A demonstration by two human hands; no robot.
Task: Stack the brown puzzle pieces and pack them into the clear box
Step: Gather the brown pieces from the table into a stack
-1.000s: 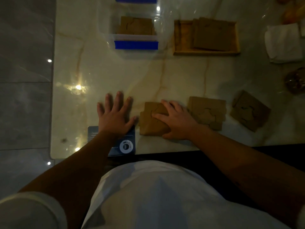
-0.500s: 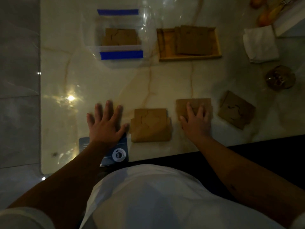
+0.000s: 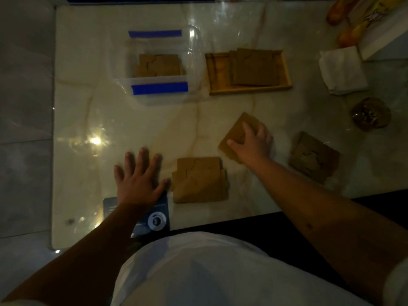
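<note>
My right hand (image 3: 252,144) grips a brown puzzle piece stack (image 3: 237,131), turned at an angle over the marble table. A second brown stack (image 3: 199,181) lies near the front edge, just right of my left hand (image 3: 138,177), which rests flat and spread on the table, holding nothing. A third brown stack (image 3: 313,156) lies to the right. The clear box (image 3: 159,81) with blue tape stands at the back left and holds brown pieces (image 3: 159,65). A wooden tray (image 3: 217,71) beside it holds more brown pieces (image 3: 255,67).
A blue card (image 3: 154,217) lies under my left wrist at the table's front edge. A folded white cloth (image 3: 342,69), a round brownish object (image 3: 371,113) and orange items (image 3: 351,34) sit at the far right. The floor lies left of the table.
My right hand left the front stack, moved right onto the middle stack, then took hold of it and turned it away from me. My left hand stayed flat.
</note>
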